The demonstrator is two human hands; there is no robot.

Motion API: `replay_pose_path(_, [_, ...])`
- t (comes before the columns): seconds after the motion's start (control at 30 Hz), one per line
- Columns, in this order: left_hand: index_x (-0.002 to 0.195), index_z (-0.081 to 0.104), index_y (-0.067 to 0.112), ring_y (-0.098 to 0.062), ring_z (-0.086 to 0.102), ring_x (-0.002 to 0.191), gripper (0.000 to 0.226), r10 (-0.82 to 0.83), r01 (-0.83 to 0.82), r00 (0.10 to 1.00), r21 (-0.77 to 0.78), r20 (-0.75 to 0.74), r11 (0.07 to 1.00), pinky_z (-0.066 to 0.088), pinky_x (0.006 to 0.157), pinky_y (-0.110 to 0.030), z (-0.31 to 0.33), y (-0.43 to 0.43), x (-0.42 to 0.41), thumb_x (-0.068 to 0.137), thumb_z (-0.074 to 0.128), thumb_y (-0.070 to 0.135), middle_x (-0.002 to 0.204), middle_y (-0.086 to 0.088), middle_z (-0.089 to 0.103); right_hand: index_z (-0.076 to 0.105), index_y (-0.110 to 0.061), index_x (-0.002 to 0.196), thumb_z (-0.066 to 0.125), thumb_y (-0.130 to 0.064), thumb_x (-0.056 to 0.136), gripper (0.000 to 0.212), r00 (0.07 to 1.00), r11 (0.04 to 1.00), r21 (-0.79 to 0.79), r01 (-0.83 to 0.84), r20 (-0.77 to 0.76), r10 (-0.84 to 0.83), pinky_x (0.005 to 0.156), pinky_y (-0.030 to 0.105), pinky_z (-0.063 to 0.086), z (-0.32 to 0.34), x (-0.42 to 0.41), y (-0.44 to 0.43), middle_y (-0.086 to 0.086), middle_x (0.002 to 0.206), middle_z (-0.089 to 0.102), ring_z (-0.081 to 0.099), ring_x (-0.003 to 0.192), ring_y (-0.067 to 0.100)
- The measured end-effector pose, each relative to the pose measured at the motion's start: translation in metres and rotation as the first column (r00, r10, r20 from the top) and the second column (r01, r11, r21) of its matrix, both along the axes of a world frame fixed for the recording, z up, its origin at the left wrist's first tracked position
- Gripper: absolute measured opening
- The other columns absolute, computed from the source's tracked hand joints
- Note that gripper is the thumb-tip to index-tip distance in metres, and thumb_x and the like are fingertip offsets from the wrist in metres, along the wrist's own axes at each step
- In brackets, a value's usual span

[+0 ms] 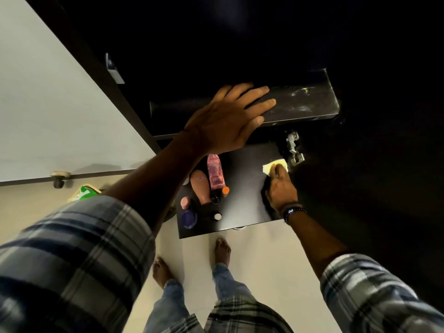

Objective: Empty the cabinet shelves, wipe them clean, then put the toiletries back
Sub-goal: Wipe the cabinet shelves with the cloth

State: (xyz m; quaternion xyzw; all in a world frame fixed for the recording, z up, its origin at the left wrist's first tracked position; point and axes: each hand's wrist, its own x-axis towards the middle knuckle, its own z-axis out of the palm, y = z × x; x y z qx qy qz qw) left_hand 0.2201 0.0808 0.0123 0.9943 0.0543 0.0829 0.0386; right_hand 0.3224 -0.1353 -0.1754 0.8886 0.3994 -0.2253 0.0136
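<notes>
My left hand (230, 116) lies flat, fingers spread, on the front of a dusty dark upper shelf (305, 105). Below it is a dark lower shelf (242, 188). My right hand (281, 188) presses a yellow cloth (269, 165) onto the lower shelf's far right corner. Several toiletries stand on the left of that lower shelf: a pink bottle (215, 171), a tan bottle (200, 186), a small orange-capped bottle (225, 190), a pink cap (185, 202), a blue round jar (189, 218) and a white-capped bottle (217, 216).
A white cabinet door (48, 111) hangs open on the left with a knob (58, 177) at its edge. A metal hinge (294, 147) sits right of the lower shelf. A green packet (83, 193) lies lower left. My bare feet (222, 249) stand on pale floor.
</notes>
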Motion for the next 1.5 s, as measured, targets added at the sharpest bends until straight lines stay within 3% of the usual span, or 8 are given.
replay_pose_path(0.23, [0.141,0.039,0.023,-0.028,0.036,0.134,0.046,-0.016,0.017,0.999,-0.010,0.050,1.000,0.030,0.105,-0.043,-0.001,0.000,-0.001,0.098,0.027,0.036,0.149,-0.005,0.037,0.054,0.005,0.129,0.069,-0.009,0.070,0.063,0.987,0.982,0.102,-0.160,0.046,0.156,0.100,0.046,0.047,-0.008,-0.072,-0.048,0.023,0.134,0.054,0.057,0.119,0.039])
replay_pose_path(0.4, [0.140,0.041,0.022,-0.028,0.038,0.133,0.046,-0.012,0.012,0.998,-0.005,0.056,1.000,0.030,0.105,-0.043,-0.006,0.002,0.000,0.098,0.027,0.036,0.148,-0.005,0.039,0.050,0.004,0.130,0.032,-0.017,0.078,0.059,0.993,0.992,0.095,-0.081,0.092,0.072,0.107,0.040,0.039,-0.007,-0.061,-0.090,0.023,0.132,0.056,0.051,0.124,0.037])
replay_pose_path(0.6, [0.142,0.037,0.025,-0.026,0.035,0.135,0.048,0.003,-0.003,0.999,0.011,0.050,1.000,0.028,0.106,-0.041,-0.006,0.001,0.001,0.098,0.025,0.037,0.150,-0.003,0.035,0.015,0.008,0.147,0.040,-0.028,0.090,0.072,0.995,0.994,-0.053,-0.093,0.032,0.095,0.121,0.032,0.004,-0.017,0.042,0.028,0.026,0.156,0.014,0.005,0.148,0.033])
replay_pose_path(0.83, [0.141,0.038,0.024,-0.026,0.036,0.134,0.047,0.005,-0.005,0.999,0.009,0.047,1.000,0.030,0.105,-0.042,-0.001,-0.001,0.000,0.097,0.028,0.036,0.150,-0.004,0.036,0.030,-0.004,0.146,0.053,-0.020,0.091,0.061,0.998,0.998,-0.016,-0.068,0.011,0.068,0.111,0.036,0.028,0.011,0.056,0.088,0.021,0.149,0.034,0.034,0.136,0.034])
replay_pose_path(0.9, [0.142,0.038,0.025,-0.026,0.035,0.135,0.047,0.004,-0.005,0.999,0.014,0.042,1.000,0.029,0.105,-0.042,-0.001,-0.001,0.001,0.097,0.027,0.037,0.150,-0.003,0.035,0.022,0.002,0.147,0.049,-0.022,0.094,0.064,0.998,0.998,-0.054,0.008,0.056,-0.005,0.114,0.037,0.023,0.009,0.057,0.087,0.024,0.151,0.026,0.026,0.141,0.034])
replay_pose_path(1.07, [0.142,0.037,0.026,-0.025,0.033,0.136,0.047,0.013,-0.014,1.000,0.021,0.026,1.000,0.028,0.106,-0.041,-0.002,0.000,0.001,0.097,0.028,0.037,0.151,-0.002,0.034,0.034,-0.009,0.145,0.053,-0.018,0.090,0.059,0.979,0.979,0.010,-0.204,0.016,0.204,0.112,0.034,0.022,0.014,0.037,0.101,0.017,0.147,0.039,0.035,0.135,0.032])
replay_pose_path(1.3, [0.142,0.036,0.026,-0.025,0.033,0.136,0.047,0.012,-0.012,1.000,0.007,0.023,1.000,0.027,0.107,-0.041,-0.003,0.000,0.001,0.098,0.025,0.038,0.151,-0.002,0.034,0.032,-0.016,0.148,0.053,-0.008,0.079,0.072,0.908,0.905,0.129,-0.406,-0.053,0.415,0.117,0.043,0.019,-0.009,-0.016,0.059,0.006,0.158,0.022,0.025,0.144,0.031])
replay_pose_path(1.5, [0.141,0.040,0.024,-0.026,0.037,0.134,0.047,0.006,-0.006,0.999,0.009,0.047,1.000,0.030,0.105,-0.041,-0.003,0.000,0.000,0.098,0.025,0.038,0.149,-0.003,0.038,0.028,-0.016,0.149,0.049,-0.006,0.077,0.075,0.964,0.962,0.073,-0.264,0.004,0.264,0.118,0.043,0.016,-0.008,-0.005,0.028,0.007,0.157,0.024,0.027,0.144,0.031])
